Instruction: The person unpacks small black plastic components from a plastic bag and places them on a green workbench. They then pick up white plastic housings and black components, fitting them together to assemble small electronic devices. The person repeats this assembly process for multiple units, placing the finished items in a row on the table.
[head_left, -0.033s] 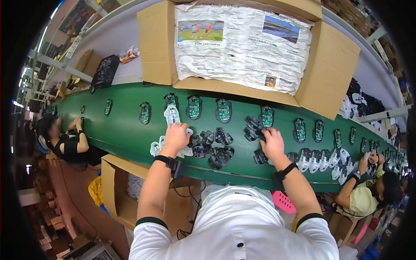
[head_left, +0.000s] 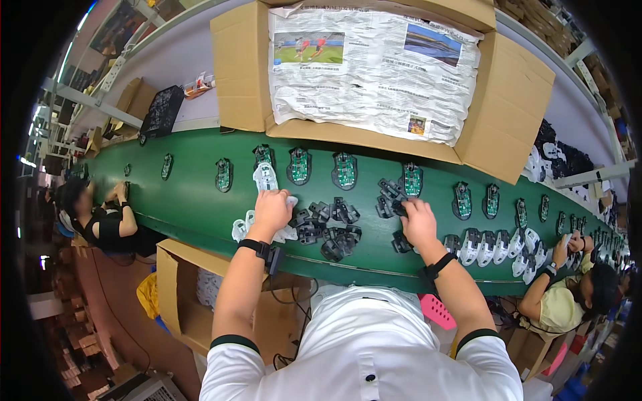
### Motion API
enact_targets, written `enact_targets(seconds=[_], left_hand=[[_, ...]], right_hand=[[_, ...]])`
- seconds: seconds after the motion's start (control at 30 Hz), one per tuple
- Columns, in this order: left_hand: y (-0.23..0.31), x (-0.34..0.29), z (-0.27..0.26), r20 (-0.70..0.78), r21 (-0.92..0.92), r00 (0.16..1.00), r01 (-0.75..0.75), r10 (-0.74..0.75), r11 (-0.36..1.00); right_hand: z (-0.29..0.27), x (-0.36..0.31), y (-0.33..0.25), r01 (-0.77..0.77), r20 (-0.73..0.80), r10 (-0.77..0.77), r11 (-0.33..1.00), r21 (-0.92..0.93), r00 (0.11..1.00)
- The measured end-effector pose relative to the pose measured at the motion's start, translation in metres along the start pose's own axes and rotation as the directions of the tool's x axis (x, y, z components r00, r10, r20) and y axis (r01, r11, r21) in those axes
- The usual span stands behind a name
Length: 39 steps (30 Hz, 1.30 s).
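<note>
Two hands (head_left: 273,212) (head_left: 419,222) curl, grip unclear: left at a white shell (head_left: 265,176), right at black parts (head_left: 388,199).

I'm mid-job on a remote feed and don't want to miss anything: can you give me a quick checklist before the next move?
1. Left hand at the white shell: ok; whether it grips it, cannot tell.
2. Right hand at the black parts: ok, fingertips are at them; firm grip, cannot tell.
3. Circuit board beyond the right hand free of any white shell: ok.
4. Circuit board by the white shell fully uncovered: not ok, the shell partly overlaps it.
5. Co-worker's hands on the right apart from the person's own: ok.
</note>
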<state>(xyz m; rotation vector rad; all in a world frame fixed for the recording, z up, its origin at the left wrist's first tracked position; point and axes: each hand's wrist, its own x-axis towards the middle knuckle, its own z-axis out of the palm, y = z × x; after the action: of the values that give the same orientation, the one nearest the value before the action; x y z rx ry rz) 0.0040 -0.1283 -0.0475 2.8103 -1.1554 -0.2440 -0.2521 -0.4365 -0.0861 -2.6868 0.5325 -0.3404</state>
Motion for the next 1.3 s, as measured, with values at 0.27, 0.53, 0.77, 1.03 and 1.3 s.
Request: enact_targets(seconds=[0.27, 0.53, 0.77, 1.03, 1.3], left_hand=[[0.075, -0.002, -0.019, -0.326, -0.813, 0.876, -0.067, -0.357, 0.578], [0.149, -0.047, -0.021, 0.372, -0.847, 0.879, 0.19, -0.297, -0.496], [0.161, -0.077, -0.002, 0.214, -0.951, 0.951, 0.15, -0.225, -0.271], [0.147, -0.093, 0.005, 0.344, -0.833, 0.915, 0.195, -0.21, -0.518], [0.136, -0.093, 0.009, 0.315, -0.874, 0.935, 0.217, -0.165, -0.435]], right_hand=[[0.014, -0.009, -0.011, 0.049, -0.047, -0.044, 0.991, 0.122, 0.998], [0.002, -0.014, -0.023, -0.018, 0.121, -0.005, 0.982, 0.187, 0.993], [0.026, -0.031, -0.059, 0.018, 0.33, -0.053, 0.994, 0.11, 0.943], [-0.013, -0.032, -0.054, 0.391, 0.417, -0.371, 0.92, 0.042, 0.829], [-0.005, -0.034, -0.036, 0.201, 0.41, -0.235, 0.972, 0.125, 0.881]])
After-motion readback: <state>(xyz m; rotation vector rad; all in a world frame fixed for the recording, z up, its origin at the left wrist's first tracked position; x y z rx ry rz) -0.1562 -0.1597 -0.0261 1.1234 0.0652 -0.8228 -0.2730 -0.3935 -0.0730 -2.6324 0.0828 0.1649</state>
